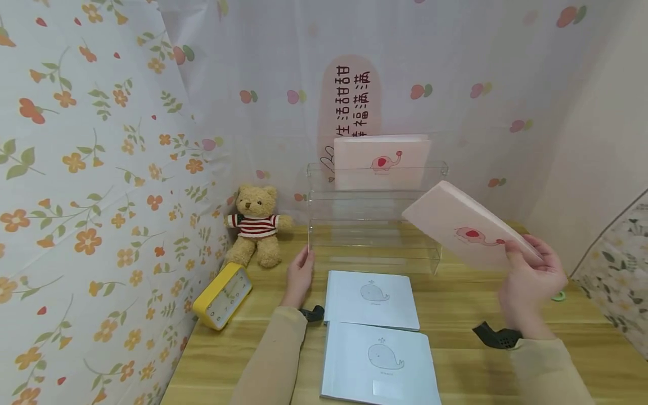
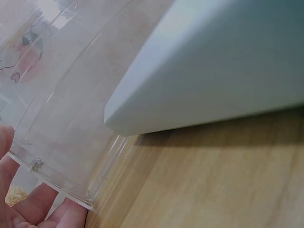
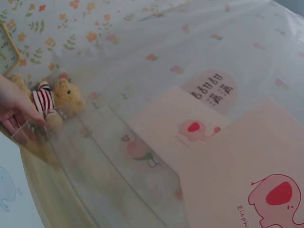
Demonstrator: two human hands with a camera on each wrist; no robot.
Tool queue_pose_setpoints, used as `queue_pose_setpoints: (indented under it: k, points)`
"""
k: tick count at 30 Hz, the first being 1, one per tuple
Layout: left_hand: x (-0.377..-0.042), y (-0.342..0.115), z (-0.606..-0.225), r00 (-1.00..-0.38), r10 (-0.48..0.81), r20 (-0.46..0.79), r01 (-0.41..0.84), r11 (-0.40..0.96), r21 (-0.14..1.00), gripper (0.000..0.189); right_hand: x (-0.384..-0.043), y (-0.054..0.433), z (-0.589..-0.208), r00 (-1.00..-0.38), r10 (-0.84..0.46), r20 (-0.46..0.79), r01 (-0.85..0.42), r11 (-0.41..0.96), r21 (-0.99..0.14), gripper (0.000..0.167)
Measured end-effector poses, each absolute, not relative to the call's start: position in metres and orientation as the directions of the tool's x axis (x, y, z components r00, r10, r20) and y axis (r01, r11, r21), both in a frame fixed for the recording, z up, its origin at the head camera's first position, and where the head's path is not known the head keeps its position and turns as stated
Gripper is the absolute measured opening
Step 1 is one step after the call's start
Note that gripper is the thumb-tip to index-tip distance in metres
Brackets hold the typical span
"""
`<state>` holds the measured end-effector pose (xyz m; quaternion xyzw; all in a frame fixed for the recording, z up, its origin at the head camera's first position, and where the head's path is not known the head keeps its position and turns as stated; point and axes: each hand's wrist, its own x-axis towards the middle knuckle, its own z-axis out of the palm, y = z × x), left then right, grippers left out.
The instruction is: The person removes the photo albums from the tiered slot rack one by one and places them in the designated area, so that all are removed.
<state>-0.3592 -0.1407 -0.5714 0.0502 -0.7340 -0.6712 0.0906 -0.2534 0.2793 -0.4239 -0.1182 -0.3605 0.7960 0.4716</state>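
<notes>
2 whale booklets (image 1: 359, 360) are lying on the wood-grained counter (image 1: 471, 360). The right hand (image 1: 534, 275) is pinching a pink booklet (image 1: 450, 225) by one end, tilted midair near the clear rack (image 1: 364, 211) — it's looking light, stiffish, smooth, suiting an edge grip. The left hand (image 1: 300, 275) is gripping the rack's glossy, probably brittle side. Farther back, a matching booklet (image 1: 359, 152) is standing on top.

Pink booklet (image 1: 455, 228); whale-print booklet (image 1: 379, 368) bluish, perhaps
</notes>
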Motion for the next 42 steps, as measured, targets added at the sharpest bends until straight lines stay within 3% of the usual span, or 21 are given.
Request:
queue_pose_setpoints:
  k: [5,11,17,26,42]
  points:
    - [-0.360,-0.141,-0.573,-0.978,-0.197,0.065,0.046,0.097,0.994,0.052,-0.248,0.308,-0.429,-0.484,0.875,0.015,-0.656,-0.351,-0.669,0.041]
    - [-0.361,-0.141,-0.571,-0.978,-0.194,0.070,0.051,0.102,0.994,0.050,-0.246,0.334,-0.436,-0.481,0.870,-0.108,-0.625,-0.427,-0.654,0.047]
    - [-0.362,-0.142,-0.570,-0.978,-0.193,0.072,0.052,0.107,0.993,0.050,-0.255,0.344,-0.448,-0.517,0.834,-0.191,-0.557,-0.498,-0.665,0.042]
    - [-0.365,-0.144,-0.580,-0.981,-0.182,0.061,0.044,0.094,0.995,0.053,-0.284,0.348,-0.463,-0.607,0.719,-0.338,-0.297,-0.600,-0.743,0.030]
    - [-0.366,-0.144,-0.579,-0.983,-0.174,0.052,0.036,0.091,0.995,0.052,-0.322,0.346,-0.484,-0.662,0.658,-0.360,-0.013,-0.490,-0.871,0.029]
